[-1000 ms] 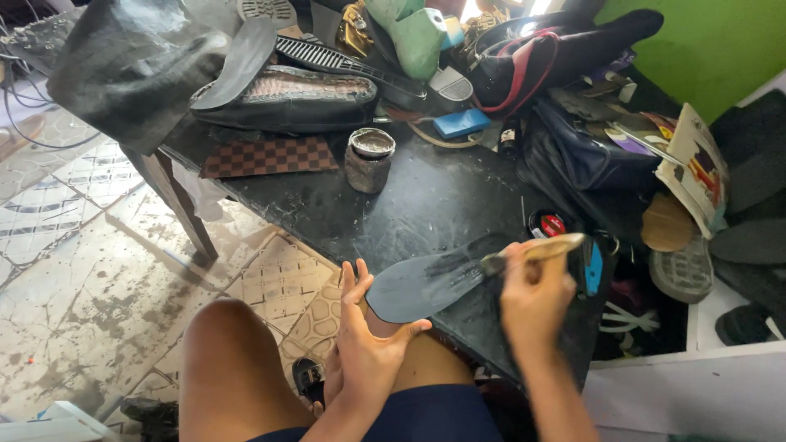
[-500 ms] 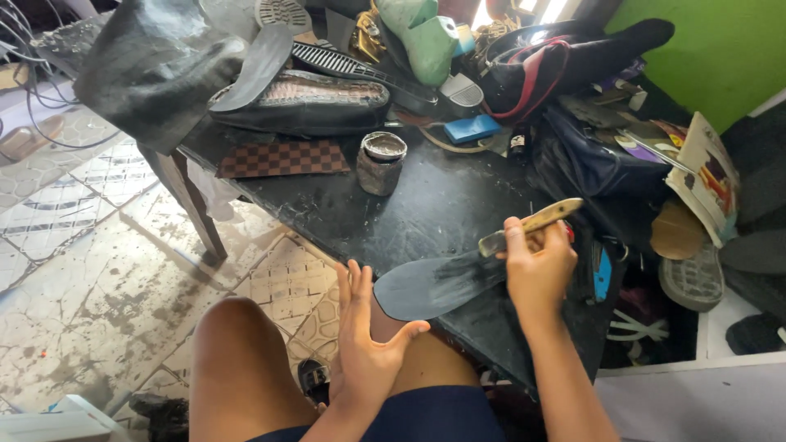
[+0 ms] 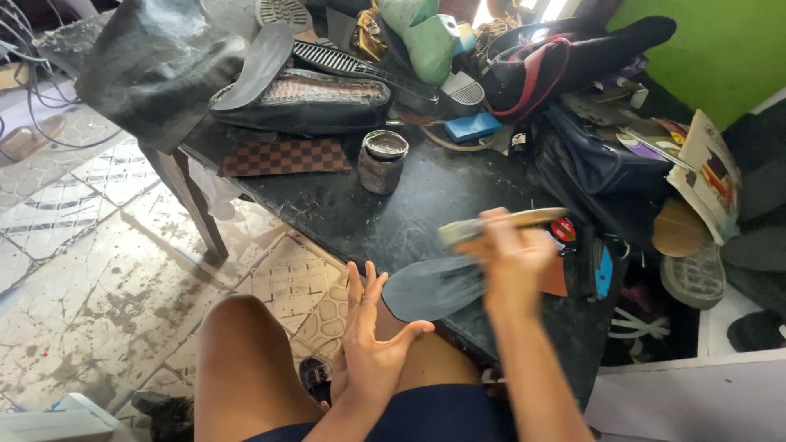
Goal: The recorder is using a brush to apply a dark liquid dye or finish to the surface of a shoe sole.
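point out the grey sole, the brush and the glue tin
grey sole (image 3: 426,288), head view, bare front half
brush (image 3: 491,223), head view, handle above the fingers
glue tin (image 3: 381,161), head view, side wall

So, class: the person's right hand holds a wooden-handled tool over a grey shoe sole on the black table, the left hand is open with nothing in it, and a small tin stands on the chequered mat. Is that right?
One detail is wrong. In the head view, the small tin stands on the bare black table beside the chequered mat, not on it. The rest holds: the right hand holds the wooden-handled tool over the grey shoe sole, and the left hand is open.
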